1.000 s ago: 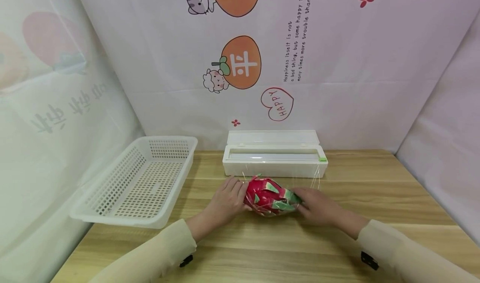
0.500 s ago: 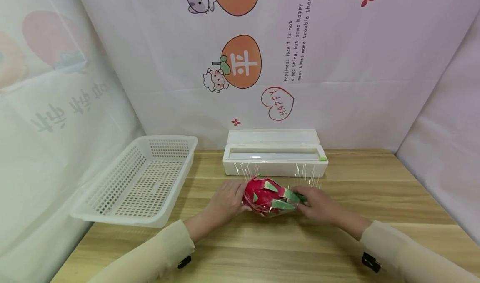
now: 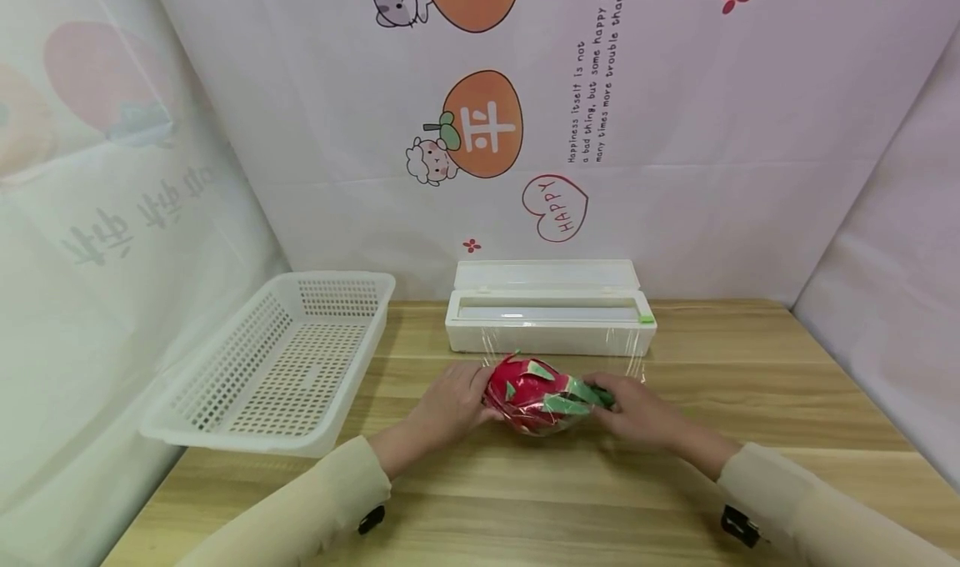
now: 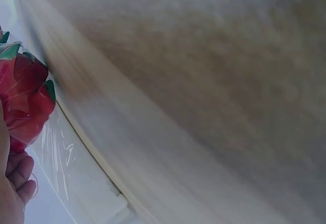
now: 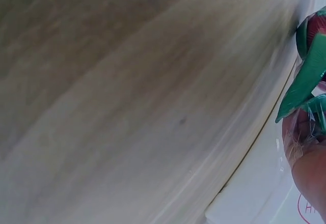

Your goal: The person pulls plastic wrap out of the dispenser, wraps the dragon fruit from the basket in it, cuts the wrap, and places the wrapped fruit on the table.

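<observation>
Between both hands is a red dragon fruit (image 3: 534, 392) with green scales, wrapped in shiny clear plastic film. My left hand (image 3: 453, 400) grips its rounded red end. At the green, pointed end, my right hand (image 3: 633, 408) pinches the scales and the film around them. The left wrist view shows the red end of the dragon fruit (image 4: 26, 99) against the palm, with curled fingers (image 4: 21, 172) below. In the right wrist view, film bunches over the right hand (image 5: 308, 158) beside a long green scale (image 5: 305, 79). Film stretches from the fruit back to a white dispenser box (image 3: 551, 338).
Behind the fruit, the dispenser stands with its lid (image 3: 546, 275) raised and a green slider (image 3: 646, 319) at its right end. A white perforated basket (image 3: 300, 375) sits on the left of the wooden table (image 3: 525, 509). Printed white cloth (image 3: 675, 217) encloses the back and sides.
Both hands stay on the dragon fruit, which has turned slightly and shifted very little. The creases in the film in front of the dispenser have changed.
</observation>
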`<state>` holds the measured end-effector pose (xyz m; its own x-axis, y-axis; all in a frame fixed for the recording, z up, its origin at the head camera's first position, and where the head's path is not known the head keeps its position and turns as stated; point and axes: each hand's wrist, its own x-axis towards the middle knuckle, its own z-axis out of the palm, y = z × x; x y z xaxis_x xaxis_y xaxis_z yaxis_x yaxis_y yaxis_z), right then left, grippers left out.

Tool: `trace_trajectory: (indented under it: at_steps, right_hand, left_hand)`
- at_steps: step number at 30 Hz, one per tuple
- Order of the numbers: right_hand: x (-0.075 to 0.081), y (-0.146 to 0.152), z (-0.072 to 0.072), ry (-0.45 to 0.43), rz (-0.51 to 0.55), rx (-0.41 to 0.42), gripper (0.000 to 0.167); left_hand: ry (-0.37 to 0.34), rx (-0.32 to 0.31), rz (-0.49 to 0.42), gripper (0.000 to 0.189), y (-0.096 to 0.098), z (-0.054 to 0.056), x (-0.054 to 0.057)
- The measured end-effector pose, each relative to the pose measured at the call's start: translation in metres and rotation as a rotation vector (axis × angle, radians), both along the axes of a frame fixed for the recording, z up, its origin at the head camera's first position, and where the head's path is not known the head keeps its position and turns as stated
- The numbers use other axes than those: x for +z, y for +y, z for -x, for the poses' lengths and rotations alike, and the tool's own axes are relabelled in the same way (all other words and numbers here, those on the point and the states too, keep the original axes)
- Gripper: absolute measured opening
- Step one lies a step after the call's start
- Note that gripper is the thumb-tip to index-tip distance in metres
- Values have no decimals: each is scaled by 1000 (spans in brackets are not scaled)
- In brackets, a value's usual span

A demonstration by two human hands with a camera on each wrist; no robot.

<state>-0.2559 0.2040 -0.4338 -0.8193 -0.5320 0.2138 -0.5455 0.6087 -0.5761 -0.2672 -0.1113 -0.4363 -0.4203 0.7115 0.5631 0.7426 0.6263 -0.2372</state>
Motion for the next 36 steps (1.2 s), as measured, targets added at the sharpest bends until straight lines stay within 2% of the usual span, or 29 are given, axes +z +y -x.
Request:
trace_trajectory:
  at_steps: [6, 13, 20, 27, 30, 34, 36]
  right_hand:
    - [-1, 0, 2, -24, 16, 5, 30]
    - [-1, 0, 3, -14, 7, 14, 32]
    - [-1, 2, 0, 107, -21, -33, 57]
    - [6, 12, -5, 123, -62, -82, 71]
    - [7, 17, -3, 249, -38, -49, 71]
    - [3, 21, 3, 556, -42, 83, 62]
    - [0, 20, 6, 670, -68, 162, 62]
  left_hand:
    - [-18, -19, -8, 69, 1, 7, 0]
    - [-53, 7, 11, 66, 2, 9, 2]
    - [-80, 13, 15, 63, 1, 8, 3]
    - [-71, 12, 24, 62, 1, 8, 6]
    - [-71, 12, 28, 62, 2, 8, 6]
    - [-63, 5, 26, 61, 1, 9, 6]
    - [-58, 0, 22, 61, 1, 9, 6]
